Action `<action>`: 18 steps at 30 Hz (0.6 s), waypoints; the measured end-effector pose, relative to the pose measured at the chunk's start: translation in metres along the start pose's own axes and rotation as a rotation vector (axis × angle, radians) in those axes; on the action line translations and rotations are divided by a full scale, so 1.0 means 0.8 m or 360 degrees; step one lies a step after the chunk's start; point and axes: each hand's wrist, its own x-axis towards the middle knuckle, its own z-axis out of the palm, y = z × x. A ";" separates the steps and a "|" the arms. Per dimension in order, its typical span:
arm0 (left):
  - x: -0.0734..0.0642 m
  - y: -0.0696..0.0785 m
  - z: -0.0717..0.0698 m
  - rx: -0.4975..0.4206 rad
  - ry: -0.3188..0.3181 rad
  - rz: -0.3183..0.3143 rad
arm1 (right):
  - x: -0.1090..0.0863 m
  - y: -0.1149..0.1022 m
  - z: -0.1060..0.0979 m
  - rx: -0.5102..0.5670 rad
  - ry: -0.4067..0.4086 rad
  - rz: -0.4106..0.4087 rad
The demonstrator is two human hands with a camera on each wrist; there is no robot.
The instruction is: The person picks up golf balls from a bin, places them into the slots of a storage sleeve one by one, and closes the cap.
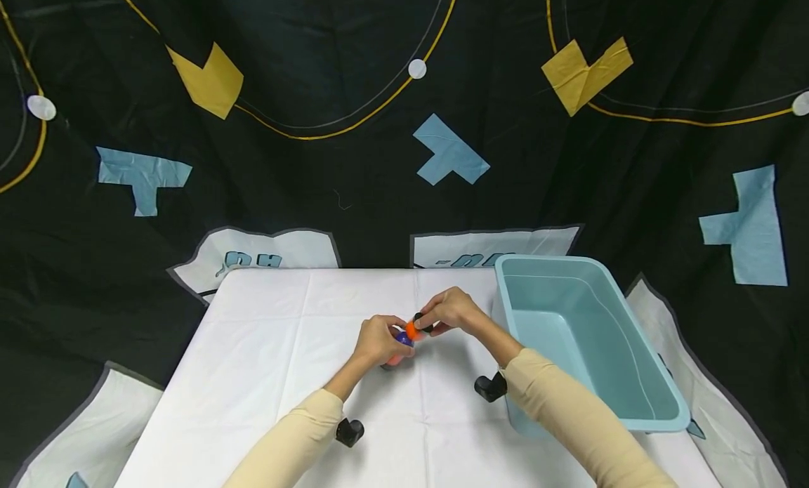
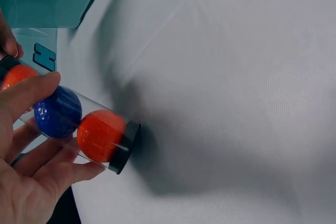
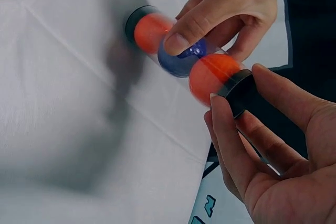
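A clear tube (image 2: 86,106) holds three balls in a row: a blue ball (image 2: 59,113) in the middle and an orange ball (image 3: 214,77) on either side. Black caps close both ends; the far cap (image 2: 126,148) shows whole in the left wrist view. My left hand (image 1: 377,340) grips the tube around its middle, thumb across the blue ball. At the other end, my right hand (image 1: 454,310) pinches the black cap (image 3: 239,92) between thumb and fingers. The tube is held tilted above the white table.
A light blue plastic bin (image 1: 556,347) stands at the table's right side, beside my right forearm. White cloth covers the table (image 1: 253,383). Behind it hangs a black curtain (image 1: 354,186) with blue and yellow tape shapes.
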 end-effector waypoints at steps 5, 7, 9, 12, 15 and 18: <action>-0.002 0.000 0.000 0.0030 -0.0001 0.0070 | -0.001 0.001 -0.004 -0.0026 -0.0074 0.0004; -0.003 0.001 0.000 0.0047 -0.0011 0.0087 | -0.001 0.002 -0.005 -0.0070 -0.0114 -0.0004; -0.004 0.002 -0.001 0.0064 -0.0017 0.0115 | -0.001 0.002 -0.007 -0.0119 -0.0138 -0.0006; -0.004 0.005 -0.002 0.0098 -0.0013 0.0147 | -0.003 0.002 -0.012 -0.0226 -0.0140 -0.0026; -0.002 0.006 -0.003 0.0136 0.0022 0.0162 | -0.005 0.000 -0.019 -0.0362 -0.0104 -0.0062; 0.001 0.008 -0.005 0.0171 0.0079 0.0135 | -0.008 -0.003 -0.024 -0.0475 -0.0076 -0.0101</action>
